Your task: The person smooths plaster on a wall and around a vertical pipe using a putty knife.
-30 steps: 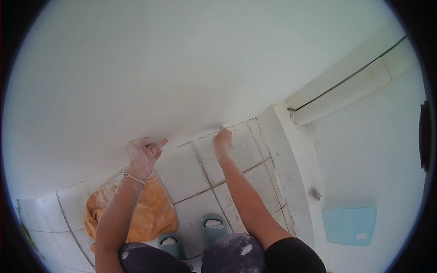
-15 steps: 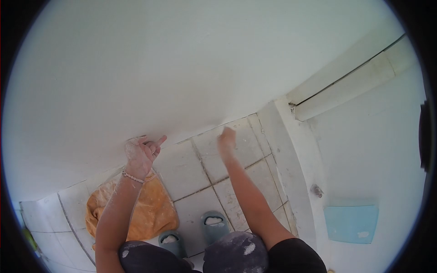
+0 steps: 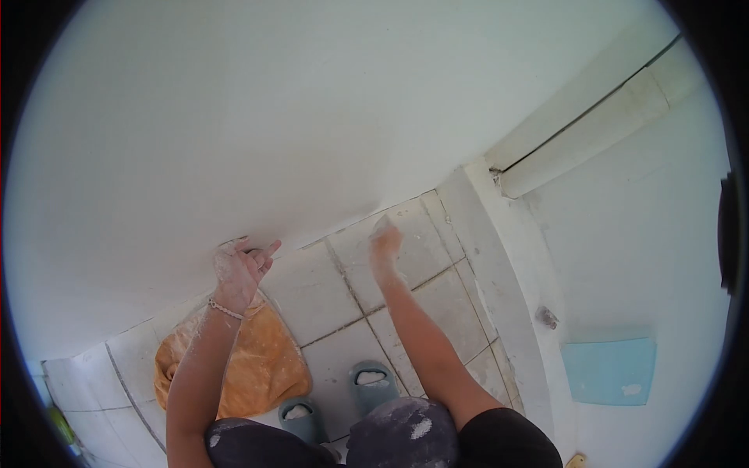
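I crouch facing a white wall [image 3: 257,117] where it meets the tiled floor [image 3: 320,292]. My left hand [image 3: 240,267], dusted with white powder and wearing a thin bracelet, rests against the wall's bottom edge with its fingers loosely apart and nothing visible in it. My right hand [image 3: 384,240] is at the same bottom edge further right. Its fingers are bunched and it is blurred, so I cannot tell whether it holds anything. My dust-marked knees [image 3: 402,433] show at the bottom.
An orange cloth [image 3: 242,363] lies on the tiles under my left arm. Two grey-green slippers [image 3: 373,386] are on my feet. A white corner post [image 3: 499,265] rises at the right, with a light blue panel [image 3: 612,370] on the wall beyond it.
My right hand came off the wall's bottom edge, dropped slightly, and is back up near the edge. My left hand stayed put. The view tilted a little.
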